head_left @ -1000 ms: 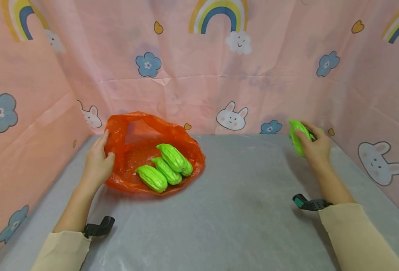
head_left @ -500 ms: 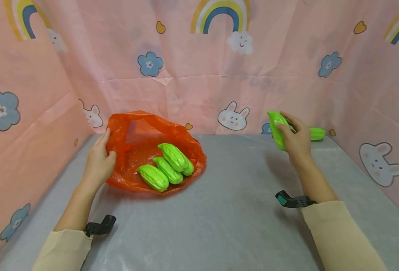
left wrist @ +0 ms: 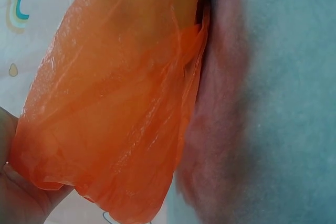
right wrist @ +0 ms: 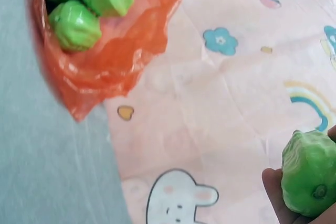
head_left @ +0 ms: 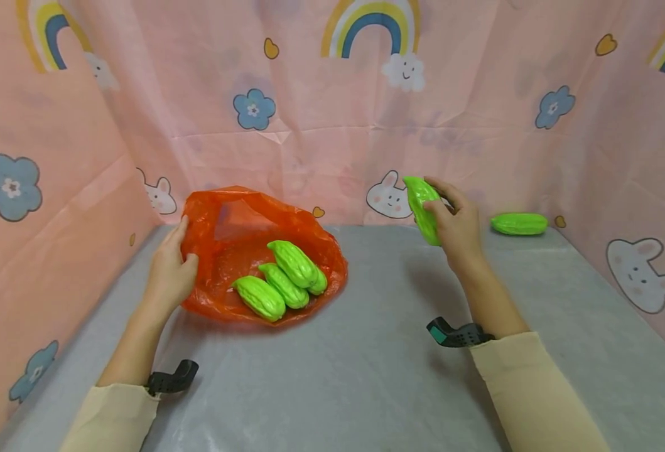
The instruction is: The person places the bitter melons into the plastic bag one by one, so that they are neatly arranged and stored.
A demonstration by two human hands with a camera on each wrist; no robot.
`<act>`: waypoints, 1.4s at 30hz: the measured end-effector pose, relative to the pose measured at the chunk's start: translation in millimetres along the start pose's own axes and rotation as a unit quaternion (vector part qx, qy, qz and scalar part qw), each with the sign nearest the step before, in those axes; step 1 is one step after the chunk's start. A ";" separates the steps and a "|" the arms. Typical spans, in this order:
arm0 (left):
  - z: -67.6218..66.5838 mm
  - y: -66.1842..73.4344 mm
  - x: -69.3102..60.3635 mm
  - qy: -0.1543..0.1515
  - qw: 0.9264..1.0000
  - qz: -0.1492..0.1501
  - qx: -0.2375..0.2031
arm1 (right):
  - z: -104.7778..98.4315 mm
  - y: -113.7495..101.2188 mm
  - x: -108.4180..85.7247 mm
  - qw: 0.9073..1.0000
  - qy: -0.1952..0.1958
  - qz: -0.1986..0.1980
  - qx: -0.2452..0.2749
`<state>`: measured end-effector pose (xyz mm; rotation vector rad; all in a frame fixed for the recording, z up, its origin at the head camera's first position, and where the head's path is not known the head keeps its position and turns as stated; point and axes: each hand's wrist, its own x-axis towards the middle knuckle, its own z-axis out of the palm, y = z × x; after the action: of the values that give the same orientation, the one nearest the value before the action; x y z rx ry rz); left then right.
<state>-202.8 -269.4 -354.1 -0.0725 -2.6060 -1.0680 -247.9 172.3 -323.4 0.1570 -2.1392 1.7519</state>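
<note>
We see a person's left hand [head_left: 169, 271] at the left side of an orange-red plastic bag [head_left: 199, 216], pinching its edge between thumb and fingers; in the left wrist view the thin film stretches across much of the scene, with part of that hand at the lower left corner. The bag lies on the grey desk [head_left: 366, 370] with its mouth spread towards us, and inside it we count four bright green bitter melons. The front bitter melon [head_left: 260, 298] rests lowest and leftmost, the middle bitter melon [head_left: 284, 285] lies beside it, the upper bitter melon [head_left: 294, 263] is on top, and the rear bitter melon [head_left: 319, 282] shows only partly behind these two. Our right hand [head_left: 458, 226] pinches the held bitter melon [head_left: 422, 210] between thumb and fingers, raised above the desk to the right of the bag and well apart from it, its pointed tip up and leaning left. Behind the right hand, one more bitter melon, the far one [head_left: 519, 224], lies sideways at the desk's back edge, near the pink backdrop [head_left: 309, 154] printed with rainbows, rabbits and blue flowers. Both wrists carry black devices just beyond cream sleeves [head_left: 535, 389].
</note>
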 end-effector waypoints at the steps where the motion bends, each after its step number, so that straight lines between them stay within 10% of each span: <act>1: 0.2 -0.2 0.0 0.001 1.000 0.002 0.000 | 4.3 -1.9 -0.5 1.000 -0.006 -0.001 0.002; 21: 3.0 -2.7 -0.7 0.007 1.000 0.006 0.008 | 98.7 -51.0 -18.5 0.989 -0.123 -0.034 0.080; 42: 1.9 1.6 -2.0 0.003 1.000 0.002 0.005 | 123.3 -48.1 -39.0 0.977 -0.179 -0.042 0.111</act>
<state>-201.2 -266.8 -354.9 -0.0715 -2.6040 -1.0525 -222.7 37.1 -312.2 0.6600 -2.1221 2.0337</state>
